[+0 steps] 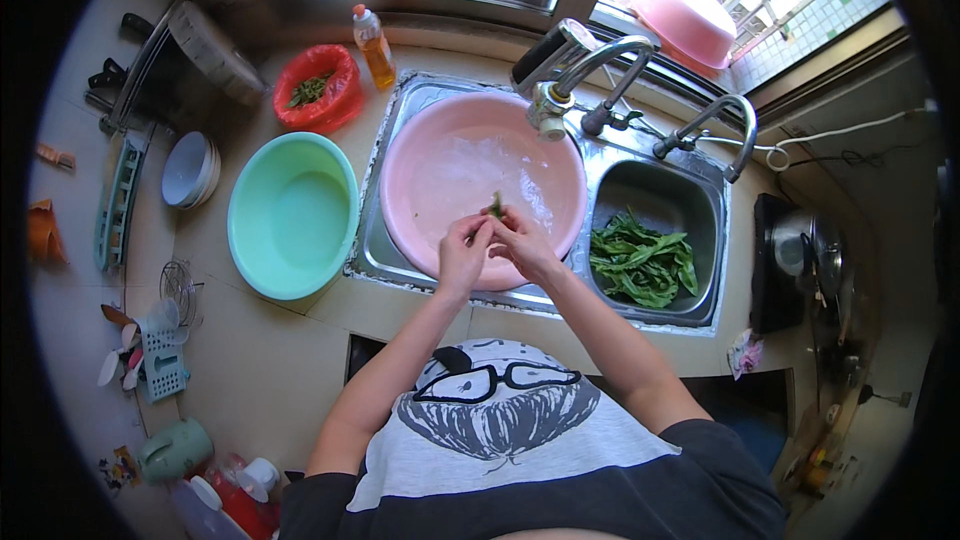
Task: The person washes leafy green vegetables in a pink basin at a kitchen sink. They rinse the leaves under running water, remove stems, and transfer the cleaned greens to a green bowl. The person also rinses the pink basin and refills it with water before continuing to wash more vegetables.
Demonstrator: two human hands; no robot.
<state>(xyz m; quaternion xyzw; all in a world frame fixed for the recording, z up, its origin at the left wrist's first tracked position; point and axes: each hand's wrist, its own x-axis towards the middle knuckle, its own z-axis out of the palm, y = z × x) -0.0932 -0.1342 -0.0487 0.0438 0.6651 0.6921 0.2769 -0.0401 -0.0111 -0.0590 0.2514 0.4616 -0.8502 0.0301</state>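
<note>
At frame centre, over the pink basin (470, 155), your left hand (462, 255) and right hand (522, 243) both pinch a small green stem (496, 205). It looks light, limp and probably wet-slick; hold it low with fingertips.

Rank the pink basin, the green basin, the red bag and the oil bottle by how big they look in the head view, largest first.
1. pink basin
2. green basin
3. red bag
4. oil bottle
The two basins look fairly close; fisheye bending makes that pair unsure.
</note>
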